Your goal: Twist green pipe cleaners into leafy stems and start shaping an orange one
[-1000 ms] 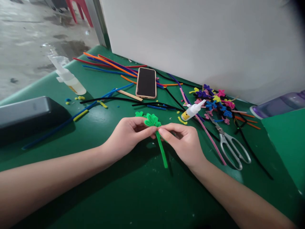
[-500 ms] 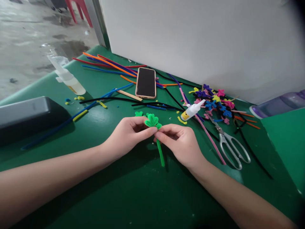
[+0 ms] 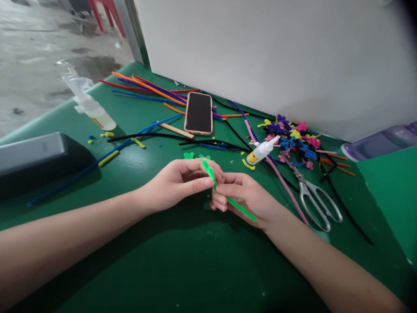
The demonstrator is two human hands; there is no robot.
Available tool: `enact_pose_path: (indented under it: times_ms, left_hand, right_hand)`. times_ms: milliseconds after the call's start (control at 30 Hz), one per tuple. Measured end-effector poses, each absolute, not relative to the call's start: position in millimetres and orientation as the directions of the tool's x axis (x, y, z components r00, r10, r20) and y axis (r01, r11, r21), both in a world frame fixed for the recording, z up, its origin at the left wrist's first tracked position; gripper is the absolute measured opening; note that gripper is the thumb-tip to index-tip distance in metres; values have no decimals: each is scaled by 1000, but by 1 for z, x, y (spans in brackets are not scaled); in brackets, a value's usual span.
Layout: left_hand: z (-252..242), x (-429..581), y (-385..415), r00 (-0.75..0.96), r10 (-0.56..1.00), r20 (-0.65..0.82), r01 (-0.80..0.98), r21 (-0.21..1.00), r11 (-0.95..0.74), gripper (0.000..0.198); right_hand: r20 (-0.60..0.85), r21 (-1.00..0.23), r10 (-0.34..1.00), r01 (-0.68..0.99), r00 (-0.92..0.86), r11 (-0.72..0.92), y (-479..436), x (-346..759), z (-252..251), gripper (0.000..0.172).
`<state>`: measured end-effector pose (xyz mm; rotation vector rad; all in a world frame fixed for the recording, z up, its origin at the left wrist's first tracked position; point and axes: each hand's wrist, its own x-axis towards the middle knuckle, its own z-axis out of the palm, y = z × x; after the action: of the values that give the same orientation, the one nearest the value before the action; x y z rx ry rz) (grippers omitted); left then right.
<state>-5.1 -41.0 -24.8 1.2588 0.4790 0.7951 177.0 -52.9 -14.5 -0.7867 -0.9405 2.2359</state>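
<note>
From the head view, both hands meet low over the middle of the green surface (image 3: 182, 269), forearms coming in from the bottom corners. The left hand (image 3: 182, 182) has its grip closed on the upper end of a green pipe cleaner (image 3: 241, 210), thumb and fingertips pinched around the bright green tip. The right hand (image 3: 247, 198) is just beside it, touching fingertip to fingertip, its grip likewise closed around the same piece, fingers curled under; the stem slants down and to the right across the palm and pokes out past the heel of the hand. The pipe cleaner is held just above the surface, not lying on it. Just beyond the left fingers, two small green shapes (image 3: 189, 155) lie flat. Farther back is a phone (image 3: 198, 113), face up, lying over a loose spread of coloured pipe cleaners (image 3: 146, 87), with a long black strand (image 3: 146, 137) in front of it. To the right of the hands stand out a small white glue bottle (image 3: 260, 151) on its side, a long pink pipe cleaner (image 3: 280, 178), a heap of small coloured flowers (image 3: 293, 137) and a pair of scissors (image 3: 314, 195), blades closed. At far left sit a dark box (image 3: 35, 156) and a clear spray bottle (image 3: 89, 104). A white board (image 3: 276, 52) closes off the back edge.
</note>
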Motion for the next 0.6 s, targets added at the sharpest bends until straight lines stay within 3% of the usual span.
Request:
enact_pose_path:
  times_ms: [167,433,600]
  left_hand:
    - [-26,-5,-38,496,861,112,-91,993,-77,9]
    - [-28,-7,-40,418,906,73,139,980,-143,11]
    - [-30,-7,-41,394,918,46,221,965,-143,17]
  right_hand:
    - [-295,-834,767,-238,-570,-498,-52,178,-17,8]
    - [-198,-980,899,86,-390,-179,-52,180,-13,10]
    - [34,-906,949,391,-313,161,-59,179,-11,4]
